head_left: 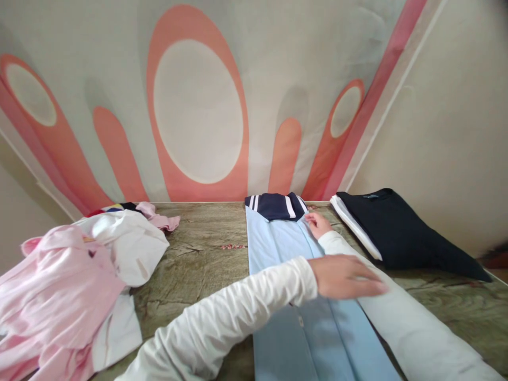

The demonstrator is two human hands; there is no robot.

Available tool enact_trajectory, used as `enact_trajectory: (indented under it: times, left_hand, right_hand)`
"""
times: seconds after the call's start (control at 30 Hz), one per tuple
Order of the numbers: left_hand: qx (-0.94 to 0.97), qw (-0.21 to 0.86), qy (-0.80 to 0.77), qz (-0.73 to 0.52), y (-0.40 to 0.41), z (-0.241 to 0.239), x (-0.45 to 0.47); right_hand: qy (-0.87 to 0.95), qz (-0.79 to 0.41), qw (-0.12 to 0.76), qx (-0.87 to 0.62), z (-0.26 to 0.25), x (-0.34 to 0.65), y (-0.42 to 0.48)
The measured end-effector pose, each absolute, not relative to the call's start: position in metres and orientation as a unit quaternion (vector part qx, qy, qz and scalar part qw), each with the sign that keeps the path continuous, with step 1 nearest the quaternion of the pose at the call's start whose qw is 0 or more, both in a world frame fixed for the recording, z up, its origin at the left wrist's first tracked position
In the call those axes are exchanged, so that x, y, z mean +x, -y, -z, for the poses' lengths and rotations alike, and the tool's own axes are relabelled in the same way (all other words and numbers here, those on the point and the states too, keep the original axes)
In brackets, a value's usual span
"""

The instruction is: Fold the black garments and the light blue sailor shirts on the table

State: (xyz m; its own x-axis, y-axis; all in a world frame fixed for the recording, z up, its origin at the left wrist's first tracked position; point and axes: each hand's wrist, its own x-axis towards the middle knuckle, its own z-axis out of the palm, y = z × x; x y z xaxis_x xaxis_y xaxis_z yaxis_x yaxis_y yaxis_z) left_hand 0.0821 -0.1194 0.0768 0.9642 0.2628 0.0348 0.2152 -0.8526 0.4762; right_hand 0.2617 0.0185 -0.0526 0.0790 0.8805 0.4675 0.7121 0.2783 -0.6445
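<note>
A long light blue garment (273,248) with a navy, white-striped collar-like part (278,207) at its far end lies folded lengthwise on the table in front of me. My right hand (318,225) is at its right edge just below the navy part, fingers closed on the cloth. Stretched across the garment, my left arm crosses above my right forearm. My left hand (347,278) has its fingers extended, slightly blurred, with nothing in them. A small white tag (300,321) shows on the blue cloth. Both arms wear white sleeves, which hide part of the garment.
Folded black clothing (400,227) lies on a white folded piece (357,227) at the right. A loose heap of pink clothing (67,280) and white clothing (135,248) covers the left. Behind the wood-patterned table (198,264) stands a wall with coral shapes.
</note>
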Motion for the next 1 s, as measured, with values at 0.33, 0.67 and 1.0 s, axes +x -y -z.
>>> enact_trajectory:
  times: [0.33,0.67,1.0]
  left_hand:
    - [0.934,0.105,-0.316,-0.131,0.059,-0.019,0.026]
    - [0.850,0.070,-0.478,-0.210,-0.001,-0.020,-0.020]
    - [0.744,0.047,-0.621,-0.242,-0.054,0.001,-0.065]
  right_hand:
    - [0.669,-0.092,0.433,-0.597,0.050,0.259,-0.018]
    - [0.661,-0.078,0.454,-0.592,0.043,0.257,-0.008]
    - [0.793,-0.114,0.315,-0.508,-0.003,0.222,0.067]
